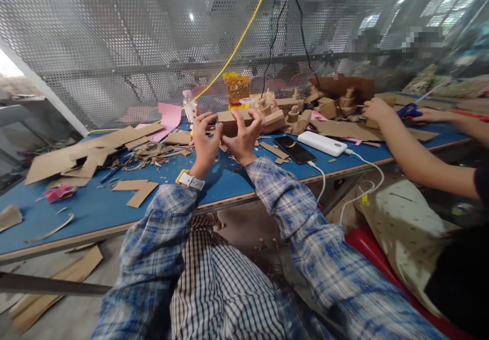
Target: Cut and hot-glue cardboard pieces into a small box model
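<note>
Both my hands are raised over the blue table (179, 177), close together. My left hand (206, 138), with a white watch (190, 180) at the wrist, has its thumb and fingers bent toward each other near the left end of a brown cardboard piece (228, 124). Whatever lies between those fingertips is too small to make out. Fingers of my right hand (244, 135) are curled around the front of the same cardboard piece, which is partly hidden behind them. Cardboard scraps (164, 151) lie to the left of my hands.
A black phone (294, 149) and a white power bank (322, 144) with cables lie to the right. Behind stand a bottle (190, 106), a yellow bag (239, 89) and cardboard parts (326, 107). A person's hands (378, 110) work at the far right, near a blue tool (408, 110).
</note>
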A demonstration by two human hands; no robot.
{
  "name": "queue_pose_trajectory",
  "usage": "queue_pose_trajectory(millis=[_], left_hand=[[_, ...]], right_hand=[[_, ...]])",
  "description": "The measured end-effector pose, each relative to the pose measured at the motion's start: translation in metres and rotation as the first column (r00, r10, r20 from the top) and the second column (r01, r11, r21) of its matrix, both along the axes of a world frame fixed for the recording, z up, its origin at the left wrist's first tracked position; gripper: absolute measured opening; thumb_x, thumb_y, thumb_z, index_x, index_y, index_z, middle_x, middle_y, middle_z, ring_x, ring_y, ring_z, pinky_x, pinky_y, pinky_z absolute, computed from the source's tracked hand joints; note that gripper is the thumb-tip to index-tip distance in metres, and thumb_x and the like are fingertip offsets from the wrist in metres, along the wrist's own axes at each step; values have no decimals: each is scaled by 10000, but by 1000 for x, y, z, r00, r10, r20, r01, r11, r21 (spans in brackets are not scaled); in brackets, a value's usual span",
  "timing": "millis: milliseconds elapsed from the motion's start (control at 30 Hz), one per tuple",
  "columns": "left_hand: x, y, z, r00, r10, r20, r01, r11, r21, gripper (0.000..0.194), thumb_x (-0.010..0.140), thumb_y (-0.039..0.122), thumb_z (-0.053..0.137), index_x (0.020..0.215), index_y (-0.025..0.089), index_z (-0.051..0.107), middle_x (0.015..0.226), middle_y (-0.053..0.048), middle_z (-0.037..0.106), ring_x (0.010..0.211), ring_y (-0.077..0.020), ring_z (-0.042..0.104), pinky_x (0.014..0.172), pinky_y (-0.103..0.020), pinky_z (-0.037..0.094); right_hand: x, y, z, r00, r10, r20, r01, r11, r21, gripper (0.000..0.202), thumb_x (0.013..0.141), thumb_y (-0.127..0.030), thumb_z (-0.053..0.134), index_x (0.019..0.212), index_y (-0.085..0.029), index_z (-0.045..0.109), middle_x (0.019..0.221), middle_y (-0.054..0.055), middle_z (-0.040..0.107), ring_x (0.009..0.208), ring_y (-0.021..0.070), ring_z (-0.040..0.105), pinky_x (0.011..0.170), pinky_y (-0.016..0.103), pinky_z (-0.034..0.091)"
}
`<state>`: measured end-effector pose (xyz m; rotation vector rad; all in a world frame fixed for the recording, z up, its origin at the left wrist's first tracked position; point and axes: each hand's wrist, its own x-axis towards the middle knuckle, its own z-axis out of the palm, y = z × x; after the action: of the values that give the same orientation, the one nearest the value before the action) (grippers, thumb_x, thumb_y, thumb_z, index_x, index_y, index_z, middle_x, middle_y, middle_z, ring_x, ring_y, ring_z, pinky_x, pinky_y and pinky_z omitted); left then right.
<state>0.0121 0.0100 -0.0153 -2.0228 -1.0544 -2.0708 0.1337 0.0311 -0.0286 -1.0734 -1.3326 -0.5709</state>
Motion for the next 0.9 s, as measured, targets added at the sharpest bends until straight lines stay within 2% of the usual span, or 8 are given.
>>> queue_pose_trajectory(millis=[300, 433, 533, 667, 767, 833, 900], left_hand=[[-2, -2, 4, 999, -43, 21, 44, 999, -20, 196, 861, 291, 702, 1032, 207, 657, 1082, -76, 630, 1051, -210, 619, 856, -335, 551], [-6, -3, 7, 999, -45, 0, 45, 996, -77, 206, 823, 253, 696, 1014, 205, 634, 1048, -66, 617, 989, -197, 615, 827, -324, 536], [-9, -6, 10, 998, -16, -61, 11, 997, -77, 200, 791, 207, 697, 980, 206, 631, 1019, -60, 610, 973, -200, 605, 812, -323, 527], [-14, -13, 17, 992, 48, -116, -48, 999, 1, 130, 811, 188, 691, 932, 211, 651, 978, -55, 614, 966, -202, 599, 863, -343, 514], [-20, -15, 22, 994, 41, -105, -38, 999, 28, 115, 860, 257, 692, 965, 209, 695, 997, -67, 646, 974, -202, 616, 889, -355, 510], [-26, -15, 25, 992, 0, -128, -2, 1000, -13, 121, 857, 290, 710, 947, 209, 716, 965, -59, 682, 939, -194, 639, 861, -344, 512], [-34, -14, 27, 988, -40, -152, 26, 996, -88, 89, 854, 291, 702, 850, 203, 711, 865, -39, 703, 849, -177, 649, 794, -321, 506]], right_hand=[[3, 2, 1, 999, 43, 29, -42, 998, -36, 547, 849, -569, 596, 1258, -211, 664, 1312, 164, 376, 1369, 402, 351, 1101, 676, 339], [5, 6, -1, 995, 87, 38, -87, 996, 2, 574, 845, -591, 604, 1266, -204, 654, 1325, 170, 366, 1380, 416, 347, 1103, 697, 337], [6, 9, -2, 991, 126, 47, -127, 992, 24, 579, 850, -598, 599, 1275, -206, 631, 1334, 174, 362, 1394, 420, 332, 1096, 715, 335], [7, 14, -4, 991, 118, 58, -122, 990, 70, 630, 826, -641, 607, 1259, -183, 601, 1330, 186, 365, 1397, 424, 323, 1105, 708, 333], [9, 15, -7, 974, 160, 159, -174, 982, 78, 695, 793, -673, 638, 1269, -172, 573, 1324, 196, 382, 1415, 436, 299, 1114, 698, 334], [9, 15, -9, 947, 197, 254, -227, 970, 91, 706, 784, -690, 649, 1269, -183, 567, 1316, 188, 398, 1430, 433, 288, 1121, 688, 339], [8, 14, -10, 913, 225, 339, -272, 958, 96, 686, 791, -702, 645, 1254, -201, 574, 1315, 175, 410, 1441, 425, 288, 1128, 679, 342]])
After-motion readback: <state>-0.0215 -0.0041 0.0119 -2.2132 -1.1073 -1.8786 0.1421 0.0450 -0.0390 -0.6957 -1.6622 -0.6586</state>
